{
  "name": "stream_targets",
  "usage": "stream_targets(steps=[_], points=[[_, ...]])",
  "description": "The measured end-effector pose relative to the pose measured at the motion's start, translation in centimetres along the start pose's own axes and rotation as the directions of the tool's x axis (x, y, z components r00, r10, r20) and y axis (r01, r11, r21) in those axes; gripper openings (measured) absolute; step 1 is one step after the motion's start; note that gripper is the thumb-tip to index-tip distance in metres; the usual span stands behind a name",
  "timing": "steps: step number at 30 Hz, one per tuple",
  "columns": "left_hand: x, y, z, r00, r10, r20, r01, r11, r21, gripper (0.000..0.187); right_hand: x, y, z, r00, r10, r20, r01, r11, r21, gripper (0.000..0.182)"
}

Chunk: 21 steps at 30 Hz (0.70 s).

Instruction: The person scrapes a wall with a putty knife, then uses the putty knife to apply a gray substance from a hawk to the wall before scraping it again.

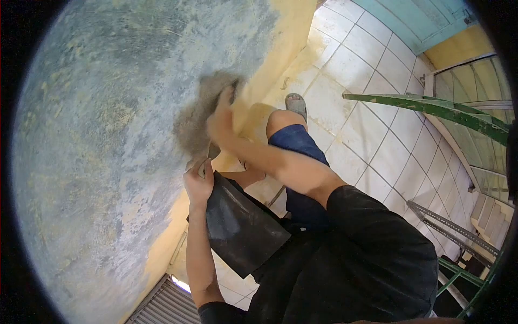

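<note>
My right hand (pixel 220 123) is closed around a flat, dark-edged trowel (pixel 235 90) at the wall. Motion blurs the hand and hides most of the tool. Around it, a damp grey-brown patch of plaster (pixel 195 125) spreads over the mottled blue-grey wall (pixel 118 135). Lower down, my left hand (pixel 198 182) grips the upper corner of a black, bucket-like holder (pixel 245 229), which leans between my body and the wall. Its inside is mostly hidden from me.
White floor tiles (pixel 345 102) run beside the yellow lower wall edge (pixel 288 51). My sandalled foot (pixel 297 104) stands there. Green metal frame bars (pixel 431 105) reach in from the right, near a perforated metal bar (pixel 453 229). A turquoise door (pixel 418 21) is at the top right.
</note>
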State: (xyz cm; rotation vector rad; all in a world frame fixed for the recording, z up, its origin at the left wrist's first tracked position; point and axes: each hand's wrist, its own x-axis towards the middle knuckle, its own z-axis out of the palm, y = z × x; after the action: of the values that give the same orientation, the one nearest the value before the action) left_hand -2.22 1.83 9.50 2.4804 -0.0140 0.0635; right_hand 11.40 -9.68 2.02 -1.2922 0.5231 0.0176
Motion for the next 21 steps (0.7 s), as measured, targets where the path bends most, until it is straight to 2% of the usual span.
stream_targets(steps=[1, 3, 4, 6, 7, 9, 10, 14, 16, 17, 18, 19, 21], points=[[0.0, 0.4, 0.0, 0.999, -0.02, -0.029, 0.018, 0.998, -0.067, 0.022, 2.1, -1.1, -1.0, 1.0, -0.009, 0.005, 0.009, 1.0, 0.0, 0.086], [0.0, 0.4, 0.1, 0.999, -0.006, -0.036, 0.004, 0.999, -0.048, 0.022, 4.4, -3.0, -2.3, 0.982, -0.16, -0.097, 0.116, 0.927, -0.356, 0.075], [0.0, 0.4, 0.1, 1.0, 0.007, -0.026, -0.008, 1.0, -0.029, 0.022, 2.6, -3.3, -1.7, 0.982, -0.162, -0.096, 0.118, 0.927, -0.355, 0.075], [0.4, 0.4, 0.4, 0.998, 0.051, -0.048, -0.052, 0.998, -0.03, 0.022, -2.9, -2.9, -0.5, 0.929, -0.369, 0.042, 0.34, 0.799, -0.495, 0.074], [0.5, 0.5, 0.5, 0.994, 0.093, -0.06, -0.094, 0.995, -0.025, 0.022, -4.3, -3.7, -0.5, 0.929, -0.367, 0.041, 0.337, 0.799, -0.499, 0.074], [0.8, 0.7, 0.6, 0.995, 0.092, -0.033, -0.093, 0.995, -0.042, 0.022, -6.2, -5.0, -0.4, 0.922, -0.338, 0.187, 0.385, 0.845, -0.371, 0.08], [0.7, 0.6, 0.5, 0.996, 0.089, -0.009, -0.089, 0.994, -0.057, 0.022, -5.4, -4.4, -0.6, 0.926, -0.33, 0.184, 0.377, 0.849, -0.371, 0.08], [0.5, 0.5, 0.4, 0.995, 0.094, -0.027, -0.095, 0.995, -0.033, 0.021, 4.1, -2.8, -2.5, 0.984, -0.178, -0.023, 0.152, 0.896, -0.416, 0.086], [0.6, 0.3, 0.4, 0.99, 0.126, -0.068, -0.129, 0.991, -0.034, 0.021, 3.7, -2.4, -2.6, 0.986, -0.145, -0.084, 0.096, 0.903, -0.42, 0.087], [0.9, -0.2, 0.6, 0.989, 0.13, -0.069, -0.133, 0.99, -0.035, 0.021, 0.6, -1.5, -1.7, 0.906, -0.422, 0.014, 0.372, 0.782, -0.501, 0.085], [1.1, -0.9, 1.0, 0.984, 0.159, -0.079, -0.162, 0.986, -0.027, 0.02, -1.2, -1.1, -1.4, 0.749, -0.65, 0.131, 0.601, 0.582, -0.548, 0.082], [1.2, -1.2, 1.4, 0.979, 0.187, -0.086, -0.189, 0.982, -0.018, 0.02, -1.7, -2.5, -1.6, 0.752, -0.647, 0.126, 0.595, 0.584, -0.552, 0.082], [1.4, 0.3, 1.2, 0.984, 0.164, -0.064, -0.166, 0.986, -0.022, 0.02, -3.2, -6.0, -2.2, 0.872, -0.464, 0.153, 0.487, 0.795, -0.362, 0.082]])
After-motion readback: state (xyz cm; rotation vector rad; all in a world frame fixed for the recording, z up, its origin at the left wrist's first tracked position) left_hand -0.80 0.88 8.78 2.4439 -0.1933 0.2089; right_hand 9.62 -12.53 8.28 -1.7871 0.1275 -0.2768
